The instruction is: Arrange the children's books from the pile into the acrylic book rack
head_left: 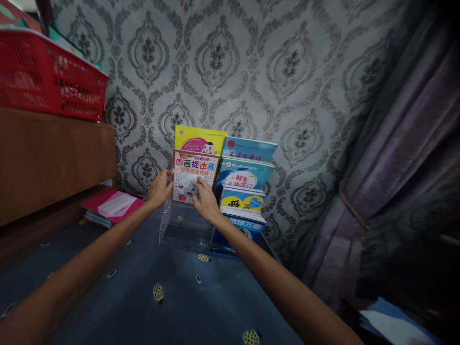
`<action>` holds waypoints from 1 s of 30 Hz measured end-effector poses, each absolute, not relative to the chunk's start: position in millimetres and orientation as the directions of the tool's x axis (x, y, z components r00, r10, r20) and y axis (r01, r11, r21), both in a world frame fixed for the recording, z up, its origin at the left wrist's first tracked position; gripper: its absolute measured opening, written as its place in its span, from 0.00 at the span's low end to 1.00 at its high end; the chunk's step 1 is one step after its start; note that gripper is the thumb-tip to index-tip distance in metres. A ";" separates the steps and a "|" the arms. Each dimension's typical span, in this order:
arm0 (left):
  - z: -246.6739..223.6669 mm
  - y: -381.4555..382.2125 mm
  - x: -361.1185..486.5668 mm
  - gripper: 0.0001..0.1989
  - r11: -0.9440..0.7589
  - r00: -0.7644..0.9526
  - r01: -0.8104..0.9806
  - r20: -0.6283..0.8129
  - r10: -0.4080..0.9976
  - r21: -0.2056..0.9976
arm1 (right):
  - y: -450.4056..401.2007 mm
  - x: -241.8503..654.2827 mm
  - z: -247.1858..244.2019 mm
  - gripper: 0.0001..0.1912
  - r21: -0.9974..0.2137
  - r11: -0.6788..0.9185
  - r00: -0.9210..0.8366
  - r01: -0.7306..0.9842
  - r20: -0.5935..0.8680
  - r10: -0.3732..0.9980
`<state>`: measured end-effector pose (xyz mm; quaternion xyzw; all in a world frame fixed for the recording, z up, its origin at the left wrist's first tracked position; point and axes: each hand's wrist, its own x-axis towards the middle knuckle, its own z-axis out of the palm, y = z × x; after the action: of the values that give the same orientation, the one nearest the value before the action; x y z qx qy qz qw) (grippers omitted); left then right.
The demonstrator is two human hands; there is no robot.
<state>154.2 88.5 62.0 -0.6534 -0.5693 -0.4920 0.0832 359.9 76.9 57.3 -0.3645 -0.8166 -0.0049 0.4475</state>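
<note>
A clear plastic book stand [190, 236] rests on the dark blue cloth, with books standing in its stepped tiers. My left hand [160, 189] is at the stand's left side, fingers curled round its edge beside a brown-bordered picture book [179, 186]. My right hand [205, 200] lies against that book's front cover, fingers apart and touching it. Behind it rises a yellow book [192, 136]. The right column holds a blue book [251, 147], a teal book [264, 172], a yellow-and-blue book [247, 200] and a dark blue book [230, 237], partly behind my right forearm.
To the left, a pink folder [97, 200] lies on a small stack beside a wooden cabinet [53, 158] that carries a red basket [75, 88]. Patterned wallpaper [251, 57] is behind the stand. A grey-purple curtain [334, 239] hangs on the right, with a blue-and-white item [391, 321] below.
</note>
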 end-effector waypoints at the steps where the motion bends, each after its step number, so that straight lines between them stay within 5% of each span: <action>1: 61.8 89.0 153.5 0.13 -0.347 -0.130 0.819 0.738 0.663 0.456 | 78.0 359.9 57.3 0.24 -0.324 0.730 -0.333 0.602 0.729 0.598; 30: 86.8 116.7 138.8 0.21 -0.359 -0.115 0.747 0.641 0.759 0.560 | 52.7 370.1 53.3 0.20 -0.366 0.737 -0.274 0.569 0.760 0.589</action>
<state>138.8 116.7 86.8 -0.6652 -0.5659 -0.4871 -0.0063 370.1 52.7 53.3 -0.3628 -0.7981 0.0105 0.4810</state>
